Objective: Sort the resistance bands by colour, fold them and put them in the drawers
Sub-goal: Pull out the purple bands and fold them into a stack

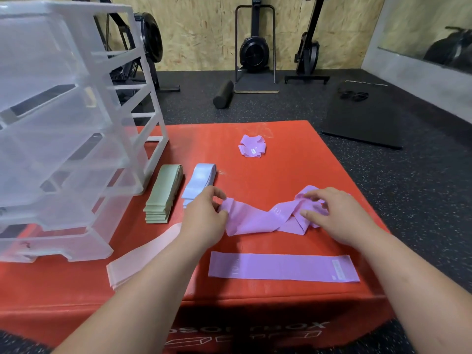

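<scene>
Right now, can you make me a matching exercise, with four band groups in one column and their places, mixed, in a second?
Things
1. green bands
2. pink bands
3. twisted purple band
4. crumpled purple bands

Places
A. farthest from the person
B. pinched by the left hand
C. stacked beside the blue bands
D. partly hidden by the left forearm

Pairs: 1-C, 2-D, 3-B, 4-A

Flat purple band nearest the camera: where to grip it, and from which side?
Probably pinch the flat purple band at its labelled right end, coming from the right: it lies flat, and only its folded ends give fingers an edge.
</scene>
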Demonstrator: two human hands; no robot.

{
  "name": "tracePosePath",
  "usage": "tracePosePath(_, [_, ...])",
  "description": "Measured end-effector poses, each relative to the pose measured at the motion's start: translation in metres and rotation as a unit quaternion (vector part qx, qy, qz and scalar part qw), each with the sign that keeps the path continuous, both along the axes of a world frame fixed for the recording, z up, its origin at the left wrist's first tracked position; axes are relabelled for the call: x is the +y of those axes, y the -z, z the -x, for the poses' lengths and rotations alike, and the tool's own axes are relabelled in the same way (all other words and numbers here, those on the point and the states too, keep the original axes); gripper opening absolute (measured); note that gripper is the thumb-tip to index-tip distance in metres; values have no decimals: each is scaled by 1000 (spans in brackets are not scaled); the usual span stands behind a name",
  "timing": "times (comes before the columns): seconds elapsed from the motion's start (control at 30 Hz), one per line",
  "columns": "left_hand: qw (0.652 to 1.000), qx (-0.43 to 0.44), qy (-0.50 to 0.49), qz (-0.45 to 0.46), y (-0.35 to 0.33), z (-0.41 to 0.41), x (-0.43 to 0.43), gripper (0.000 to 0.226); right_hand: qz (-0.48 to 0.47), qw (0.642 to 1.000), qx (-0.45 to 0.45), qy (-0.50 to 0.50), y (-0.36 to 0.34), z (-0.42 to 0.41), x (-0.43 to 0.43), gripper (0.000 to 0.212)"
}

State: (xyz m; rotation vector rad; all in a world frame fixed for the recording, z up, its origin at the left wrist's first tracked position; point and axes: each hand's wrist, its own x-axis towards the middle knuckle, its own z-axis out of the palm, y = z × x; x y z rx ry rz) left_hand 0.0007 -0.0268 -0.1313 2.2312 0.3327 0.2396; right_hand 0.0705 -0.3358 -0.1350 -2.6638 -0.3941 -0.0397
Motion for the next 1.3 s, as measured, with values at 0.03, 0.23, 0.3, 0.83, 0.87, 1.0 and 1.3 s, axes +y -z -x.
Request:
tracePosePath(0.03, [1000,2,5,-14,0,1,-1,30,-9,1000,-7,-10,1,0,6,46])
tracePosePath(0.23, [998,14,28,-62,-2,5,-2,38,-3,999,-12,30,3,-1,39,38])
tracePosePath(0.3, [997,16,33,-67,-2,6,-1,39,23,998,-19,54,7,-3,39,26])
tracePosePath(0.83, [987,-123,82,-61,-16,3,-15,38,-395,916,-56,-25,-73,16,40,20])
tracePosePath(0.87, [985,-146,96,-16,-21,4,-18,39,-399,915,-43,-42,-74,19,42,21])
tracePosePath(1.0, [972,-166,155,64,-39,8,-32,44,-402,910,10,-100,-72,29,55,26])
tracePosePath(1.3, [975,-137,158,74,-40,3,-31,6,-398,911,36,-103,-55,35,78,33])
